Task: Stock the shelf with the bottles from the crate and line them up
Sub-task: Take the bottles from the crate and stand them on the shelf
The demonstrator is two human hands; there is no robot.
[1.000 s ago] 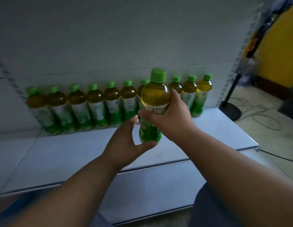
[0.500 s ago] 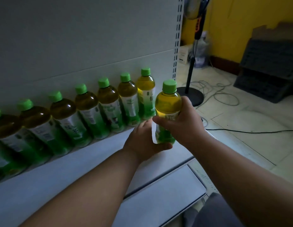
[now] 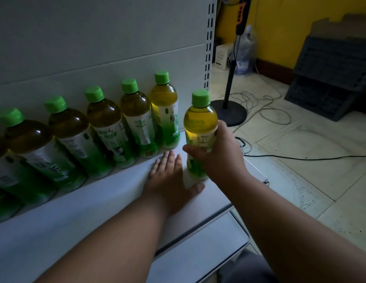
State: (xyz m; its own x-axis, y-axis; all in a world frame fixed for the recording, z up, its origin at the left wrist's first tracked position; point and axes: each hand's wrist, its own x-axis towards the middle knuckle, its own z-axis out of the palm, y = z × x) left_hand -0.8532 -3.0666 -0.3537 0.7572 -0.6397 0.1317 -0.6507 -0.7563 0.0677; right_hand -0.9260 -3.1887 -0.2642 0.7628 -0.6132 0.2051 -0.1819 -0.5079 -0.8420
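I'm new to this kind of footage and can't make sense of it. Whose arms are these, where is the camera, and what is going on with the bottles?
There is no machine here: the camera sits on a person's head, looking down at their own arms. The right hand grips a green-capped tea bottle near the right end of a white shelf. The left hand lies flat on the shelf beside it, fingers straight. Along the shelf's back panel stands a row of like bottles. On the tiled floor at right are a black stand and loose cables.
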